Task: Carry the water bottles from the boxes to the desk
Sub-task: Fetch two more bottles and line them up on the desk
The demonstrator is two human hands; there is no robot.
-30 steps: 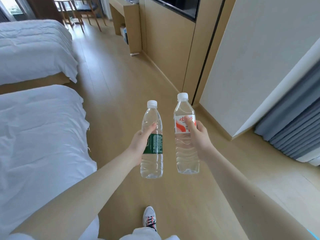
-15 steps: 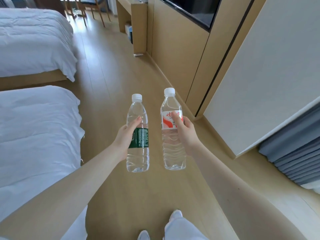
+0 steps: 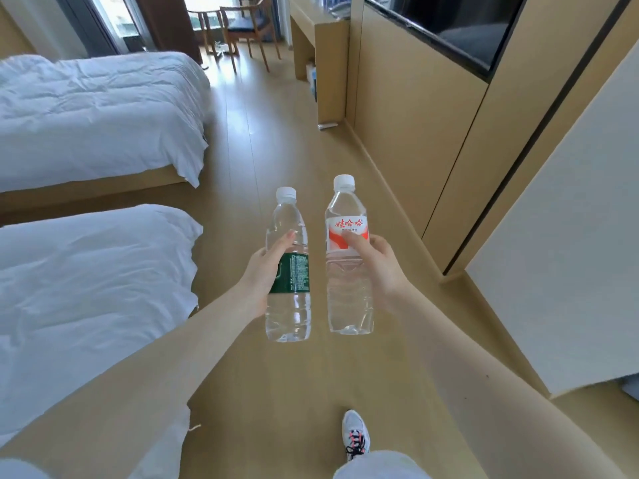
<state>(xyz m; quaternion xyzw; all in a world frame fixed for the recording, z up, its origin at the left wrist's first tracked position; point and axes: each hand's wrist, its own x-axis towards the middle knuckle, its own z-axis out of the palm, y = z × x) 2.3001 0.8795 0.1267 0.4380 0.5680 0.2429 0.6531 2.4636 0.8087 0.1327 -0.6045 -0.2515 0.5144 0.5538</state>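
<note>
My left hand [image 3: 264, 271] grips a clear water bottle with a green label [image 3: 289, 305], held upright over the wooden floor. Beside it, my right hand [image 3: 378, 266] grips a second clear water bottle with a red and white label [image 3: 349, 292], also upright. Both bottles have white caps and stand a small gap apart. The wooden desk [image 3: 323, 46] stands far ahead against the right wall. No boxes are in view.
Two beds with white duvets [image 3: 86, 278] [image 3: 93, 112] line the left side. A wooden wall panel with a dark screen [image 3: 446, 25] runs along the right. Chairs and a small table [image 3: 238, 25] stand by the window at the far end. My shoe [image 3: 355, 435] is on the floor below.
The view has advanced down the aisle between beds and wall, and tilted up so the desk and chairs show more. Both hands keep hold of their bottles. My foot has stepped forward.
</note>
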